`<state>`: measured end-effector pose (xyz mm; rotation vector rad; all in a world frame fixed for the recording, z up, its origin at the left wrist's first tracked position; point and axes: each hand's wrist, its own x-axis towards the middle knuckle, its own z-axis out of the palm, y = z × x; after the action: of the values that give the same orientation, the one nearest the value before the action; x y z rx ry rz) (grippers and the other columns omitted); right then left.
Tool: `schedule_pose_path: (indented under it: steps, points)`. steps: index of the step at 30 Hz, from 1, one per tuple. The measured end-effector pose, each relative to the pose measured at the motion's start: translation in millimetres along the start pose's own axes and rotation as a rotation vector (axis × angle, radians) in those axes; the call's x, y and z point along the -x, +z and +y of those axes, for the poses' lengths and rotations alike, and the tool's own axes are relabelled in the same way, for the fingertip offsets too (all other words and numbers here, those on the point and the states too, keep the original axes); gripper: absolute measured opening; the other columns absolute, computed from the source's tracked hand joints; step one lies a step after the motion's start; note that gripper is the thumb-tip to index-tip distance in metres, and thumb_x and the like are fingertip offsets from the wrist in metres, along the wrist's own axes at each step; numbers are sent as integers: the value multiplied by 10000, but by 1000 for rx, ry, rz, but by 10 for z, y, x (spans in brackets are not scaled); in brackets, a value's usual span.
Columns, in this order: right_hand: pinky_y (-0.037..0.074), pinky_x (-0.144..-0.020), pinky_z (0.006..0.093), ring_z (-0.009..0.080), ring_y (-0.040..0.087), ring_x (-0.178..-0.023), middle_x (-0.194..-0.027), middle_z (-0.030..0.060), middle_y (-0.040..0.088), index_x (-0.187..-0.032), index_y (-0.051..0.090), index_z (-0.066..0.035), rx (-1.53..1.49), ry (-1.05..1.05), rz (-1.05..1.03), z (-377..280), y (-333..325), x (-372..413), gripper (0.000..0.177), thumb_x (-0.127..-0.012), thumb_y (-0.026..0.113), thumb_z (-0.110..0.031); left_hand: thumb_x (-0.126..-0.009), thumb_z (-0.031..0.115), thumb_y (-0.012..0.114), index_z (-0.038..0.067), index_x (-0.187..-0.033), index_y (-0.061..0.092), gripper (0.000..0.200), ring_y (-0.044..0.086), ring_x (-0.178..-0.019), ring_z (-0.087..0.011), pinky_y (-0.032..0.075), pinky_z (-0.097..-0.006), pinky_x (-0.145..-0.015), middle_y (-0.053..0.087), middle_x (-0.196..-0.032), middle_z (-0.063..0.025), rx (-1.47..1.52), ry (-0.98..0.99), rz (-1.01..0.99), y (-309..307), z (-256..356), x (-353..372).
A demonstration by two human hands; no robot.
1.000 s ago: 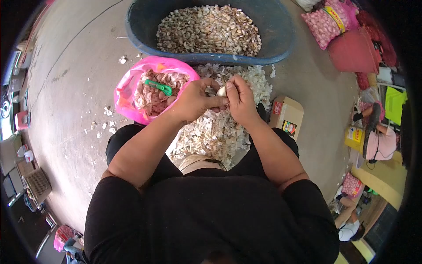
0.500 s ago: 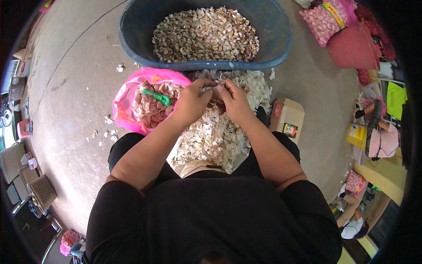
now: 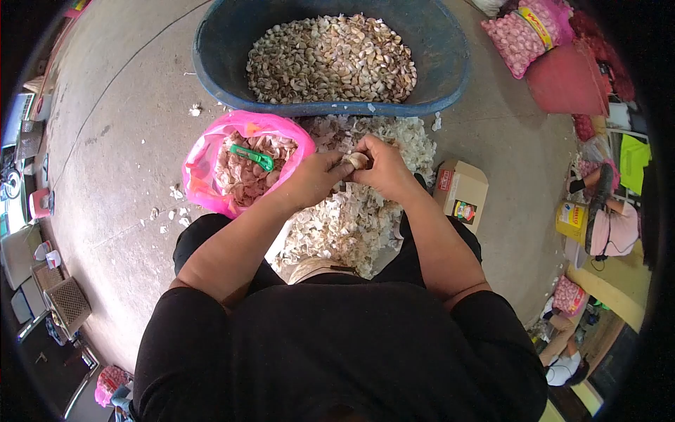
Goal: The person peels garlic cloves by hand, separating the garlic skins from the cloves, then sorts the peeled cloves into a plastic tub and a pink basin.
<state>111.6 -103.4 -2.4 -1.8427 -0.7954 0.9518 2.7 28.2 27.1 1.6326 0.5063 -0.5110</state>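
Observation:
Between my hands is a small garlic piece (image 3: pixel 358 161), pale with a brownish patch. My left hand (image 3: pixel 316 177) pinches it from one side, and my right hand (image 3: pixel 383 169) grips it from the other with curled fingers. Under both hands lies a heap of papery white skins (image 3: pixel 337 228). Left of my left hand stands a pink plastic bag (image 3: pixel 197 165) holding reddish-brown skins (image 3: pixel 235 176), with a green cutter (image 3: pixel 252 157) on top. Beyond my hands is a large blue tub (image 3: pixel 225 88) containing many garlic cloves (image 3: pixel 330 60).
An opened cardboard box (image 3: pixel 464 186) lies to the right. Pink mesh garlic sacks (image 3: pixel 517 42) and a red tub (image 3: pixel 568 77) are at the upper right. People (image 3: pixel 615 228) sit at the far right near a yellow container (image 3: pixel 571 218). Crates (image 3: pixel 69 306) stand at the left.
My hands have shifted slightly, and the garlic piece between my fingertips now shows more clearly. The tub and bag appear slightly lower and further right in view.

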Motion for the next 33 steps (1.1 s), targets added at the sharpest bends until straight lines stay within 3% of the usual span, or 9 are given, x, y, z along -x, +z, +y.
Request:
schedule_pose_path:
  steps: [6,9,10,13,16,22,25,31,33]
  points:
    - [437,-593,290,188,557,-646,-703,118,574,-853,522,-9,93,20,-92,-139,-16,113,276,-617,650,-76,-820,210,517,25,-1101,472,340,582,-763,-233,449,-307,-666,582,-822,-175,-195,601,438,242,-271,-92]
    - [439,-597,291,200,563,-646,-682,127,574,-853,523,-12,-26,-45,62,-17,58,105,272,-636,655,-108,-837,156,494,31,-1192,394,389,526,-891,-161,415,-271,-770,554,-983,-129,-25,344,335,251,-180,-38]
    - [438,-592,306,224,563,-641,-678,137,570,-859,516,-12,48,-24,57,-40,42,119,271,-655,647,-133,-855,152,461,32,-1184,403,354,520,-754,-109,432,-236,-660,557,-885,-82,8,164,296,234,-156,-20]
    - [435,-573,354,298,558,-629,-662,168,556,-863,496,-11,226,-30,50,-123,42,192,268,-715,610,-203,-850,199,465,-12,-1066,460,302,538,-780,-186,428,-284,-692,559,-864,-166,237,245,391,278,-285,-100]
    - [413,-559,435,392,522,-637,-657,209,536,-819,494,-22,259,-92,51,-156,130,218,276,-815,479,-297,-875,237,419,-12,-1011,456,286,505,-725,-170,424,-283,-645,538,-797,-117,197,189,404,274,-285,-99]
    - [423,-572,437,385,539,-661,-673,217,548,-821,509,-34,125,0,235,-64,393,218,360,-848,400,-375,-883,317,396,17,-1042,402,339,436,-543,-77,359,-224,-417,483,-679,-75,355,234,562,450,-292,-160]
    - [418,-549,441,389,532,-627,-648,210,543,-807,503,-27,129,-43,302,-108,381,187,348,-843,413,-361,-879,317,410,-1,-1005,438,343,465,-587,-107,395,-247,-481,497,-683,-79,456,188,588,425,-107,-110]
    - [400,-517,440,392,514,-581,-604,207,522,-759,494,-13,190,-92,330,-145,315,161,308,-834,445,-308,-875,304,421,-40,-918,516,359,498,-710,-157,413,-274,-637,547,-771,-112,145,152,576,274,70,-37]
    - [395,-512,437,392,514,-581,-597,209,516,-747,494,-11,71,-93,305,-126,321,143,302,-834,448,-296,-877,308,415,-41,-938,515,369,499,-666,-157,416,-278,-595,552,-725,-106,99,140,603,281,60,-52]
